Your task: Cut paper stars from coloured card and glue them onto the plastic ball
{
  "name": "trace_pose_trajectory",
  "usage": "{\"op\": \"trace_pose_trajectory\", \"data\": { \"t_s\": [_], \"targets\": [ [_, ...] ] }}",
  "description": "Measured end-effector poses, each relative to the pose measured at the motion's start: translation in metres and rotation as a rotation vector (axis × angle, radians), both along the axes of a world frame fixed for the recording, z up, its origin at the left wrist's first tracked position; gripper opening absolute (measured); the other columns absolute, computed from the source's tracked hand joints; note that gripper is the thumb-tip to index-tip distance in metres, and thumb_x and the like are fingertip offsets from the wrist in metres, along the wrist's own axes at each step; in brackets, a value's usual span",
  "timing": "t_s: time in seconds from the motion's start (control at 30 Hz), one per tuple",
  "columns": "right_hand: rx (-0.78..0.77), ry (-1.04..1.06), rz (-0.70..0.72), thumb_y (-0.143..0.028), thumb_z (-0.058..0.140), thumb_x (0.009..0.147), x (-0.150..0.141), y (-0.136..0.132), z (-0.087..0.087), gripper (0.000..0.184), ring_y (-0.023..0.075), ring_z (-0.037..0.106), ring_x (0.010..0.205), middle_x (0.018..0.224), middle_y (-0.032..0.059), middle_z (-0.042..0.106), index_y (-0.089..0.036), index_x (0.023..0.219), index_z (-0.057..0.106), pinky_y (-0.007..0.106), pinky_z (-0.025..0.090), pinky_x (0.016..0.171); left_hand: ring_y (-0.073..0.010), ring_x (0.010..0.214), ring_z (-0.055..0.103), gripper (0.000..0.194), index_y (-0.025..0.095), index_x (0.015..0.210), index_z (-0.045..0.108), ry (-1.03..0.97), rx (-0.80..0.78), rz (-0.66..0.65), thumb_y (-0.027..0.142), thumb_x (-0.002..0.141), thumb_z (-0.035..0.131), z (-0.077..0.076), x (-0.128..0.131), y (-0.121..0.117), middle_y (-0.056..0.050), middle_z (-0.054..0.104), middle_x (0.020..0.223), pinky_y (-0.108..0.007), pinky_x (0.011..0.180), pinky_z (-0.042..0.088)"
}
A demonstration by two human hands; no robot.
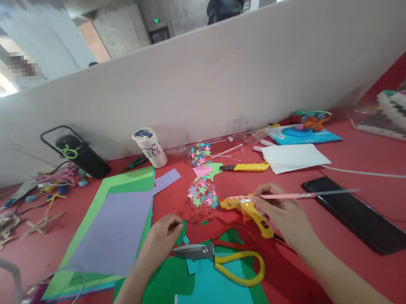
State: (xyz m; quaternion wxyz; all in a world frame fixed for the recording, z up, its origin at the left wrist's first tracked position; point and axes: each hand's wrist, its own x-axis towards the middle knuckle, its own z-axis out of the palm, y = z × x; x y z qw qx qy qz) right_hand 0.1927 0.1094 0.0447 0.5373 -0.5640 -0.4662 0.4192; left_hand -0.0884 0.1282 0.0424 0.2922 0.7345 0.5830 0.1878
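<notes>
My left hand (165, 232) is closed, its fingertips pinched together beside a small green paper scrap (182, 233); what they hold, if anything, is too small to make out. My right hand (281, 206) pinches a long thin pink stick (287, 196) with a greyish far end, right behind a yellow glue gun (252, 211). Whether the stick enters the gun is hidden by the fingers. A clear ball covered in star stickers (203, 196) sits at the gun's nozzle, with a second starry ball (201, 154) behind it. Open scissors (240, 271) with red and yellow handles lie between my forearms.
Green and blue sheets (214, 296) lie under the scissors; purple paper (114, 229) is at left. Behind stand a black bottle (84, 156) and a white cup (149, 147). A yellow cutter (248, 167), white paper (293, 158) and a black phone (360, 214) lie right. A low partition (198, 87) closes the back.
</notes>
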Motion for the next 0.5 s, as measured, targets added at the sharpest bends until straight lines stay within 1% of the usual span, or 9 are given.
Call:
{"op": "trace_pose_trajectory", "data": {
  "t_s": [0.13,0.2,0.27,0.33,0.4,0.43,0.5],
  "targets": [
    [-0.031,-0.03,-0.022,-0.034,0.061,0.076,0.0,-0.002,0.0,0.015,0.0086,0.04,0.041,0.049,-0.0073,0.045,-0.02,0.075,0.054,0.018,0.031,0.037,-0.0133,0.052,0.045,0.032,0.02,0.056,0.048,0.068,0.003,0.013,0.036,0.084,0.045,0.005,0.011,0.007,0.004,0.045,0.051,-0.025,0.051,0.029],
    [-0.042,-0.032,-0.03,-0.036,0.059,0.077,0.0,-0.002,0.001,0.016,0.0094,0.04,0.041,0.049,-0.0068,0.046,-0.02,0.076,0.056,0.019,0.033,0.037,-0.0132,0.052,0.044,0.033,0.02,0.055,0.044,0.097,0.013,0.018,0.035,0.085,0.043,0.007,0.014,0.011,0.004,0.044,0.052,-0.026,0.051,0.028],
    [-0.043,-0.027,-0.035,-0.038,0.058,0.077,-0.001,-0.001,0.001,0.018,0.0098,0.042,0.042,0.053,-0.0048,0.05,-0.02,0.079,0.057,0.02,0.034,0.037,-0.0137,0.057,0.048,0.022,0.021,0.063,0.047,0.114,0.029,0.027,0.027,0.083,0.043,0.007,0.015,0.014,0.003,0.05,0.058,-0.025,0.054,0.032],
    [-0.034,-0.022,-0.035,-0.04,0.056,0.078,-0.001,-0.001,0.001,0.021,0.0102,0.043,0.044,0.06,-0.0019,0.057,-0.02,0.083,0.057,0.021,0.037,0.038,-0.0138,0.062,0.053,0.009,0.021,0.076,0.05,0.131,0.038,0.04,0.018,0.08,0.043,0.007,0.011,0.016,0.003,0.056,0.067,-0.025,0.058,0.037],
    [-0.028,-0.028,-0.028,-0.042,0.054,0.08,-0.001,-0.001,0.0,0.023,0.0105,0.044,0.046,0.066,0.0001,0.06,-0.02,0.086,0.058,0.021,0.038,0.038,-0.014,0.067,0.057,0.014,0.022,0.084,0.052,0.165,0.037,0.056,0.013,0.077,0.044,0.006,0.004,0.015,0.002,0.06,0.073,-0.025,0.062,0.041],
    [-0.027,-0.036,-0.022,-0.042,0.054,0.08,-0.001,-0.001,-0.001,0.024,0.0107,0.045,0.046,0.067,0.0006,0.061,-0.02,0.087,0.059,0.021,0.039,0.038,-0.0147,0.072,0.059,0.015,0.021,0.087,0.053,0.192,0.041,0.07,0.014,0.077,0.045,0.005,-0.002,0.014,0.001,0.062,0.078,-0.025,0.066,0.044],
    [-0.025,-0.063,-0.014,-0.041,0.055,0.081,-0.002,-0.003,-0.002,0.023,0.0111,0.046,0.047,0.068,0.0012,0.061,-0.019,0.088,0.059,0.021,0.039,0.039,-0.0186,0.092,0.061,0.018,0.02,0.096,0.055,0.267,0.063,0.125,0.02,0.08,0.046,0.005,-0.016,0.01,-0.006,0.063,0.098,-0.03,0.08,0.045]
  ]
}}
